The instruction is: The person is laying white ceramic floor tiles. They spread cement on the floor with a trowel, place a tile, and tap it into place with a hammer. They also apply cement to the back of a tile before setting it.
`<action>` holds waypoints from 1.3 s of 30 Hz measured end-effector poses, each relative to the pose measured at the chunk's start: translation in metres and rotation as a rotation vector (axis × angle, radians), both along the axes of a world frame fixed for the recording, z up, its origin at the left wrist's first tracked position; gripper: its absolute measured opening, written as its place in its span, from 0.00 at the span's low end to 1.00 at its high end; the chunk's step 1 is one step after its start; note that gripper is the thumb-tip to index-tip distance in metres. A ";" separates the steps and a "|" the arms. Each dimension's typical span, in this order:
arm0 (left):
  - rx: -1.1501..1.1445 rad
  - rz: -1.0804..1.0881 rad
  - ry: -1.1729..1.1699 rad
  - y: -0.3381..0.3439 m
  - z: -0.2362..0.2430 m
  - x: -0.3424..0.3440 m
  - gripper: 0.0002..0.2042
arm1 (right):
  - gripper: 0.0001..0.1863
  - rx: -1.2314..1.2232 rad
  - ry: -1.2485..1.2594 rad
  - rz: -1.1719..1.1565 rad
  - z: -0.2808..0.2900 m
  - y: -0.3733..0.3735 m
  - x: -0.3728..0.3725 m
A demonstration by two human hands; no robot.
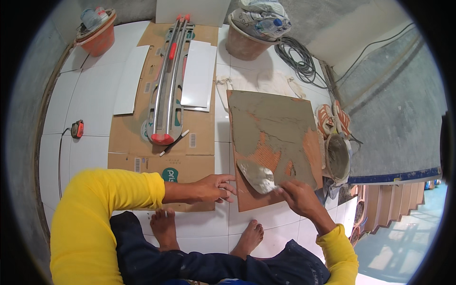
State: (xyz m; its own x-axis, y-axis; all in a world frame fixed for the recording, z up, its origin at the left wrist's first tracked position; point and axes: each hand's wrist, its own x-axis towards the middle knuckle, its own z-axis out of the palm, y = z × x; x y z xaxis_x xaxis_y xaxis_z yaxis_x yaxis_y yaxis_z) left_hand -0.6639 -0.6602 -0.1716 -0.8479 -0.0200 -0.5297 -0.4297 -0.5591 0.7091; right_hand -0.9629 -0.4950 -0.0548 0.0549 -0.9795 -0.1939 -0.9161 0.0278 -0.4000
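Note:
My right hand (299, 197) is wrapped round the handle of a trowel (258, 177), its pale metal blade lying over the near left part of a tile. That tile (247, 197) lies back side up, orange-brown and ridged, spread with wet grey mortar (273, 114). Bare ridged patches show in the middle and at the right edge. Beside the tile's left edge is my left hand (216, 187), empty, with fingers loosely bent and apart. Whether its fingertips touch the edge I cannot tell.
A tile cutter (166, 95) stands on cardboard (128, 142), flanked by white tiles (197, 76). Mortar fills a bucket (336, 156) to the right, near shoes (332, 118). Farther back are two loaded tubs (247, 42) and a coiled cable (297, 59). A tape measure (77, 129) lies left.

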 end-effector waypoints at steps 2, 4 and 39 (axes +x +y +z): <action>0.018 -0.009 0.017 -0.001 -0.003 0.000 0.36 | 0.16 0.092 -0.095 -0.377 0.002 0.027 -0.010; 0.028 -0.021 0.015 -0.001 -0.002 0.000 0.36 | 0.19 0.207 -0.296 -0.871 0.010 0.044 -0.013; 0.080 0.002 0.102 0.005 -0.024 0.005 0.38 | 0.20 0.165 -0.237 -0.413 0.000 -0.144 0.020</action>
State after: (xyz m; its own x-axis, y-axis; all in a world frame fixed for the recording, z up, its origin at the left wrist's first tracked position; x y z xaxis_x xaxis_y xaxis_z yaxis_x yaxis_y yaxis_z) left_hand -0.6592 -0.6552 -0.1958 -0.8977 0.0176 -0.4403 -0.3565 -0.6163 0.7022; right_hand -0.9432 -0.6387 -0.0546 -0.2696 -0.8861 -0.3770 -0.6999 0.4492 -0.5553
